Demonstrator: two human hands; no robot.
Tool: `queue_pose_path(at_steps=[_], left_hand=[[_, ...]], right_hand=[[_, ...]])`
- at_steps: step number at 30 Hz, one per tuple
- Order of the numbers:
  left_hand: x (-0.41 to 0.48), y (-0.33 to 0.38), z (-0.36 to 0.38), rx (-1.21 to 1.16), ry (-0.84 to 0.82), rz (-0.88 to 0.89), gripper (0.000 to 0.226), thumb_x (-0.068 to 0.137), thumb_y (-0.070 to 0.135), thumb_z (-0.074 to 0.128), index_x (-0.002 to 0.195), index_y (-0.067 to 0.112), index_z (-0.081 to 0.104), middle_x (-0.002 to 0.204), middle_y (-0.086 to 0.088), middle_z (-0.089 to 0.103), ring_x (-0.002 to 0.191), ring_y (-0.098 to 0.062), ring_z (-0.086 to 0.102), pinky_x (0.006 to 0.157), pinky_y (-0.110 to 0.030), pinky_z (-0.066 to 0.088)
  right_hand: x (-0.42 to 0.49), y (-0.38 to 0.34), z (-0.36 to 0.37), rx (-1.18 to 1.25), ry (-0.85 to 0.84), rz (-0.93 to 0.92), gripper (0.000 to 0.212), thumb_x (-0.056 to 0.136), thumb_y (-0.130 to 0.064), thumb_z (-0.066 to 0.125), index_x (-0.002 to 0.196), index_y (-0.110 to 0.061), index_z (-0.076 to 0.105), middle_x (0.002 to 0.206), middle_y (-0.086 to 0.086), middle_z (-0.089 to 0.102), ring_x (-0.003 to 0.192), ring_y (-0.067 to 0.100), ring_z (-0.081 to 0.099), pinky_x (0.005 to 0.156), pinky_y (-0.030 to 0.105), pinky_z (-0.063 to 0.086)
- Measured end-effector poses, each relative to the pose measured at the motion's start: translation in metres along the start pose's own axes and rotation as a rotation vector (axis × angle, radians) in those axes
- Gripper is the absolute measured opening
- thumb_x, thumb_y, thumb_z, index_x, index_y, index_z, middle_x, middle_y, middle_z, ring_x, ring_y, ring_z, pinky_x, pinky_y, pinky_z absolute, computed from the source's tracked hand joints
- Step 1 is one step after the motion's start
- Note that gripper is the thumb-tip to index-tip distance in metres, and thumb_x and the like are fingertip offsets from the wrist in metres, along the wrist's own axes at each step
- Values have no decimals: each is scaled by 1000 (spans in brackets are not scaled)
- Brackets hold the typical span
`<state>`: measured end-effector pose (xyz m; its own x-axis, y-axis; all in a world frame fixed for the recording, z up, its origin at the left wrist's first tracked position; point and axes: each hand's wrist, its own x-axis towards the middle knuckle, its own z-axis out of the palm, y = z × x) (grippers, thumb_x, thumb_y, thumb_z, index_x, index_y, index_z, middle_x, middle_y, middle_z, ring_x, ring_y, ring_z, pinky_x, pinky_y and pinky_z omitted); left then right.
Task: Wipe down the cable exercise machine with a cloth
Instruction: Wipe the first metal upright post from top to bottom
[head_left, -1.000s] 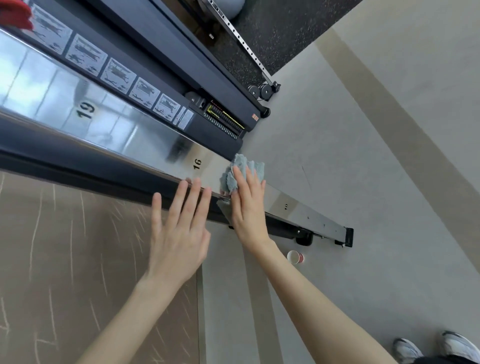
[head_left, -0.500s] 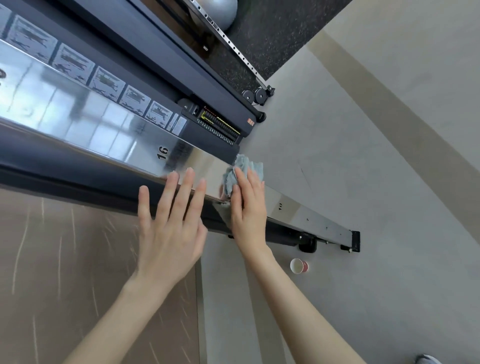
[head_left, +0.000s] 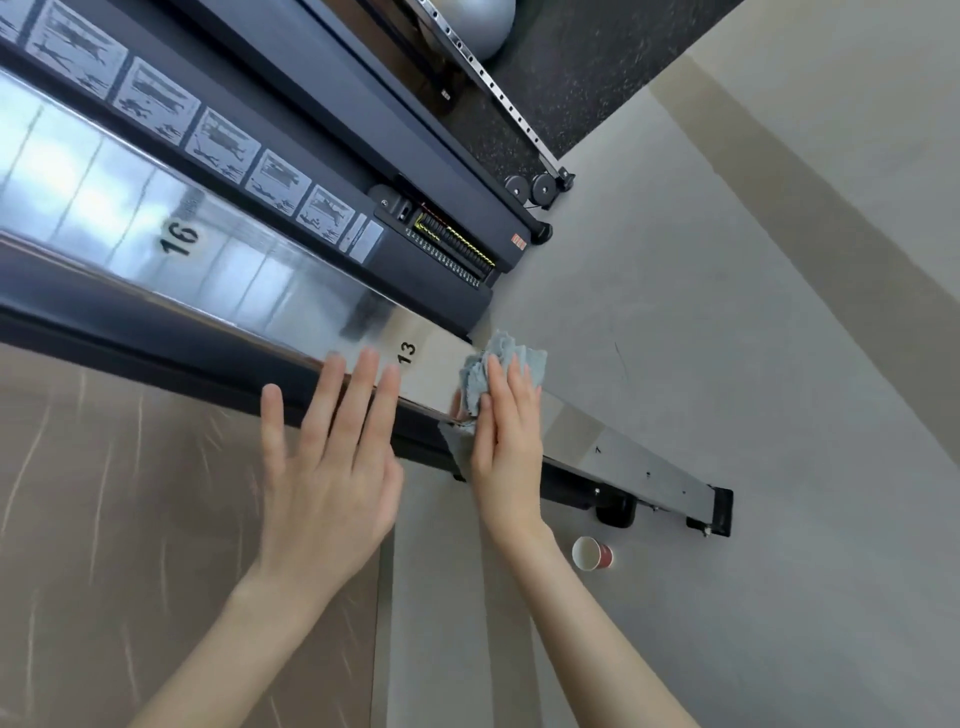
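Crumpled pale blue-grey cloth (head_left: 501, 364), one only, lay on the cable machine's long polished chrome rail (head_left: 234, 270), pinned under the straight, flat fingers of the right hand (head_left: 511, 447). Its folds showed beyond the fingertips, and a corner hung beside the thumb. The left hand (head_left: 327, 467), slightly blurred, held nothing; its straight, spread fingers touched the rail near a black number 13 (head_left: 407, 353). One red paper cup (head_left: 595, 553) sat on the grey floor (head_left: 727, 364). Farther off were one dark weight stack (head_left: 457, 249), two small black wheels (head_left: 517, 185) and one silver exercise ball (head_left: 485, 23).
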<state>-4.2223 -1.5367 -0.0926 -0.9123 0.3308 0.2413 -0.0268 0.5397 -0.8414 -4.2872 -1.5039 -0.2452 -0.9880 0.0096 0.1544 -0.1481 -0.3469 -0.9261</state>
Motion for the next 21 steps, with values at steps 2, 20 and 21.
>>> queue_pose_path(at_steps=[2, 20, 21], left_hand=[[-9, 24, 7, 3, -16, -6, 60, 89, 10, 41, 148, 3, 34, 155, -13, 27, 143, -30, 22, 117, -56, 3], [-30, 135, 66, 32, -47, -62, 60, 89, 16, 44, 148, 7, 36, 155, -14, 29, 144, -29, 23, 117, -55, 4], [-32, 142, 71, 35, -56, -76, 59, 91, 19, 43, 148, 6, 35, 155, -15, 29, 144, -29, 23, 117, -55, 3]], right_hand=[[-4, 20, -8, 22, 10, 32, 43, 102, -24, 30, 143, -14, 39, 152, 10, 32, 145, 19, 21, 118, 45, 14], [-12, 132, -53, 77, -18, 58, 46, 101, -30, 30, 142, -15, 43, 151, -4, 28, 145, 10, 18, 117, 49, 20], [-11, 135, -53, 83, -11, 52, 46, 101, -29, 30, 142, -14, 43, 150, -3, 29, 145, 11, 19, 117, 50, 20]])
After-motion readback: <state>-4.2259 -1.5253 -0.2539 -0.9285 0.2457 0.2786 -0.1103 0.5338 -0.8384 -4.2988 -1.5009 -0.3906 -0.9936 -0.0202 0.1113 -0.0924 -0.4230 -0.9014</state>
